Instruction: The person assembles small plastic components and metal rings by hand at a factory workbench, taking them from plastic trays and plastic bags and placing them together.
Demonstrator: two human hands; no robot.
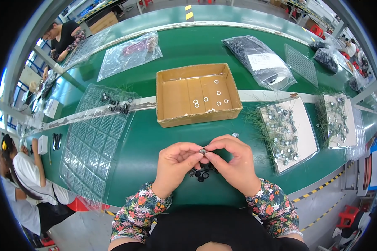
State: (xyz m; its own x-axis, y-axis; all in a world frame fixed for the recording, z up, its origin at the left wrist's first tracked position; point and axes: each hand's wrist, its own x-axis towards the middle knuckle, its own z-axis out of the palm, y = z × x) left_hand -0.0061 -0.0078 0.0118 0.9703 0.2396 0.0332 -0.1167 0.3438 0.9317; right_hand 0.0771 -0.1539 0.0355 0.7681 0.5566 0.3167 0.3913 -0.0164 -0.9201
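Thumb and fingers of my left hand [176,162] pinch a small round dark part with a shiny face [203,151]. My right hand [234,161] grips the same part from the other side, and the fingertips hide most of it. Just below my hands, a loose pile of small black round parts [201,174] lies on the green table. Beyond them stands an open cardboard box [199,121] with several white rings [206,99] scattered on its bottom. One small silvery part [235,135] rests on the table behind my right hand.
A clear plastic tray [90,142] with black parts at its far end lies left. On the right are two boards [308,138] [351,125] bearing silvery round parts with thin wires. Plastic bags [259,60] [130,54] lie farther back. Other people [67,37] work at the left.
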